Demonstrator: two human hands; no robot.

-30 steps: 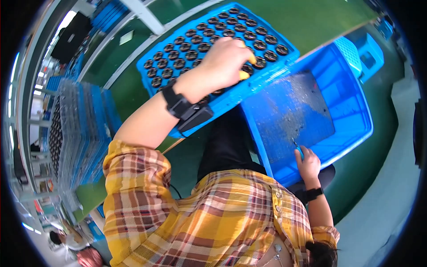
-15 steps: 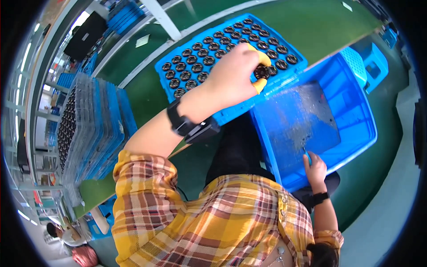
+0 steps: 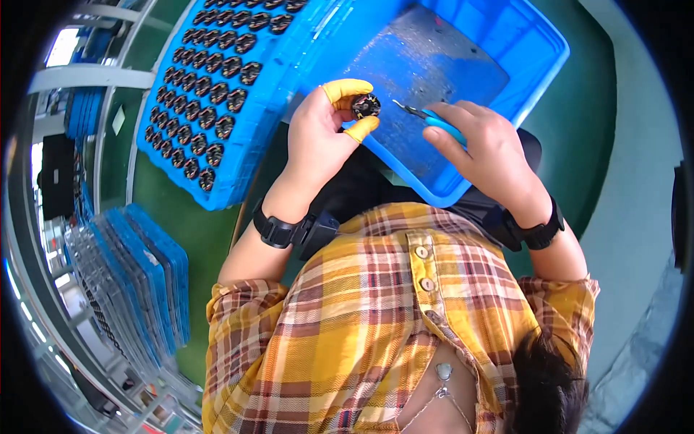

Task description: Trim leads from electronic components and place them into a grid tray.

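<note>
My left hand (image 3: 316,141), with yellow finger cots on thumb and forefinger, pinches a small round black motor stator (image 3: 366,106) with copper-coloured windings. It is held up over the near left rim of a blue bin (image 3: 434,195). My right hand (image 3: 495,148) is closed around the turquoise handles of small cutters (image 3: 447,127). Their thin metal tip points left toward the stator, a short gap away. On the left, a blue tray (image 3: 249,163) holds rows of similar stators (image 3: 215,153).
Stacked clear and blue trays (image 3: 155,282) stand at the lower left beside the green tabletop (image 3: 195,253). The bin's grey-blue bottom (image 3: 463,61) carries small scattered bits. A black box-shaped object (image 3: 59,177) sits beyond, at the far left.
My left hand has brought the stator away from the tray toward my body. My right hand has lifted the cutters from inside the bin up to face it. The view has turned.
</note>
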